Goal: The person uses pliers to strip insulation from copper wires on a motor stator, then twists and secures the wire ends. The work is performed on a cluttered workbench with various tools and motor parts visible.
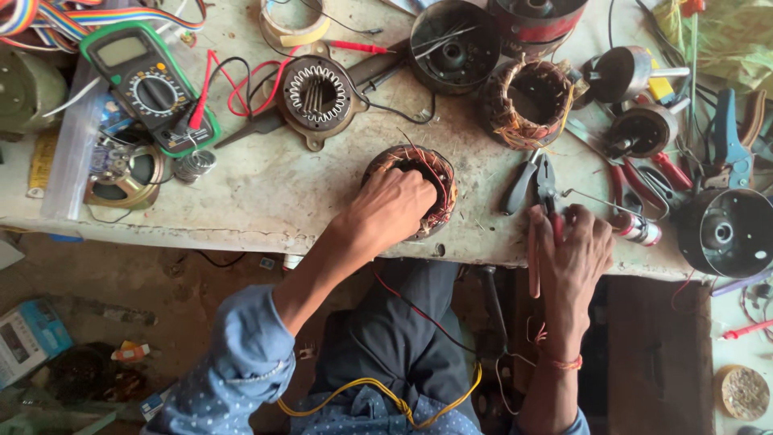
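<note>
Nearest the camera, on the floor at lower left, a small light-blue rectangular box [28, 338] lies flat, and just beyond it a small orange-and-white packet [131, 352] rests on the dirt.

At the near edge of the workbench [266, 193], the left hand [392, 207] rests on a copper-wound motor stator [419, 189]. The forearm comes up from the blue dotted sleeve at a slant, wrist bent, knuckles up. The fingers are curled together over the stator's near rim, their tips hidden inside the bore, so I cannot tell whether they pinch a wire. The stator sits on the bench top, partly under the palm, with its far rim of red-brown windings showing past the knuckles.

The right hand [573, 250] lies palm down at the bench edge, forearm straight up from below, with a red thread at the wrist. Its fingers are lightly spread and laid over a thin red-handled tool [534, 258] that hangs over the edge. Black-handled pliers [533, 182] lie just beyond the fingertips.

Farther back stand a bare laminated stator core [316, 95], a second wound stator [529, 101] and a green-cased multimeter [149, 84] with red and black leads. At the far edge lies a roll of pale tape [294, 22].
</note>
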